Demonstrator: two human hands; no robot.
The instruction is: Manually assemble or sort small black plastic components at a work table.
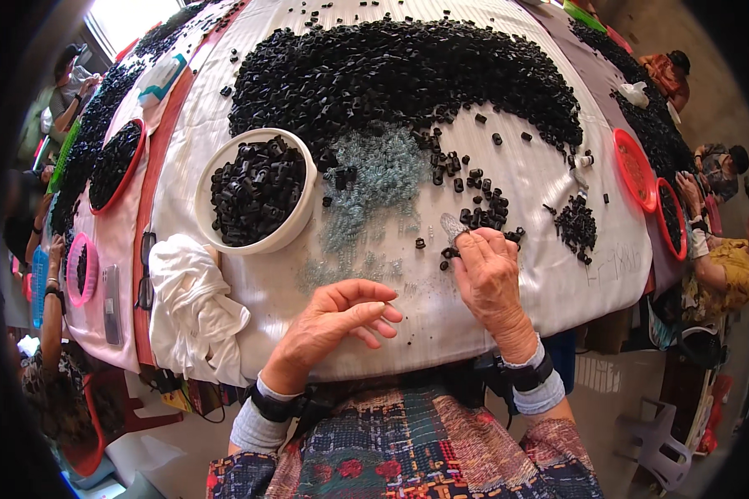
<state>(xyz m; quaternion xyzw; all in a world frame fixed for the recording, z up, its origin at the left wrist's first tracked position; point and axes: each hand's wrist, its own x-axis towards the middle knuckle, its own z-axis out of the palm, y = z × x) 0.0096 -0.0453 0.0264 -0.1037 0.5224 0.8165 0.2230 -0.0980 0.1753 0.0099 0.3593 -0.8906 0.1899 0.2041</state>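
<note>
My right hand (489,274) is closed in a pinch on a small silvery-grey textured piece (452,226), whose kind I cannot make out. It is just above the cloth, beside a loose group of small black plastic parts (487,208). To its left, my left hand (333,326) hovers with loosely bent fingers apart and nothing visible in them. Ahead of the left hand lies a spread of small clear bluish pieces (374,179). A white bowl (306,195) full of black parts stands beyond it to the left. A large heap of the same black parts (391,75) covers the far side.
A crumpled white cloth (193,303) lies at the table's left near edge, by dark glasses (146,270). A small pile of thin black pieces (576,226) sits at right. Neighbouring tables carry red baskets (634,170), a phone (112,303) and more black parts. Other people work there.
</note>
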